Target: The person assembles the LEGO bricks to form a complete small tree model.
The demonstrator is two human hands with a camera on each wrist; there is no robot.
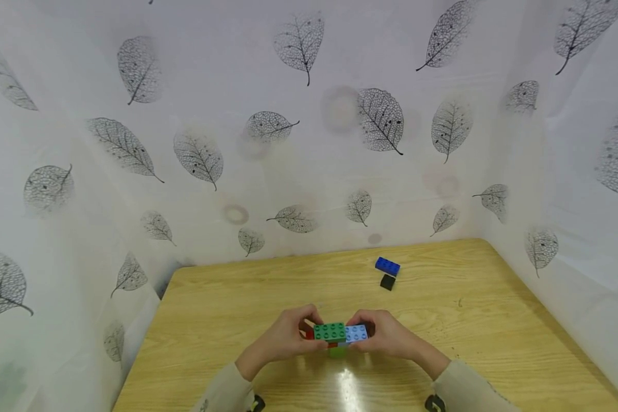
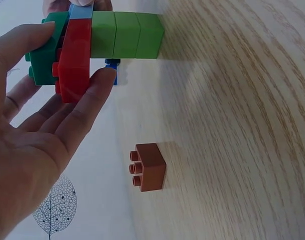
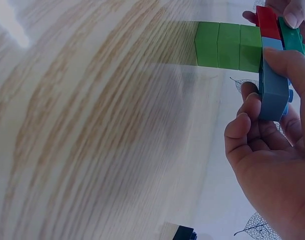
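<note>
A column of light green bricks (image 3: 229, 45) stands on the table. Side by side on top of it lie a red brick (image 2: 76, 60) and a light blue brick (image 1: 357, 332), one to each side. A dark green brick (image 1: 330, 332) sits over them, toward the red side. My left hand (image 1: 290, 336) grips the dark green brick at its left end, thumb on the near face, with a fingertip against the red brick's underside. At the opposite end, my right hand (image 1: 384, 337) holds the light blue brick between thumb and fingers.
A blue brick (image 1: 387, 266) and a small black brick (image 1: 388, 282) lie toward the back of the wooden table (image 1: 226, 303). In the left wrist view a brown brick (image 2: 151, 167) rests beyond my left hand. Leaf-patterned curtains (image 1: 309, 166) surround the table's back and sides.
</note>
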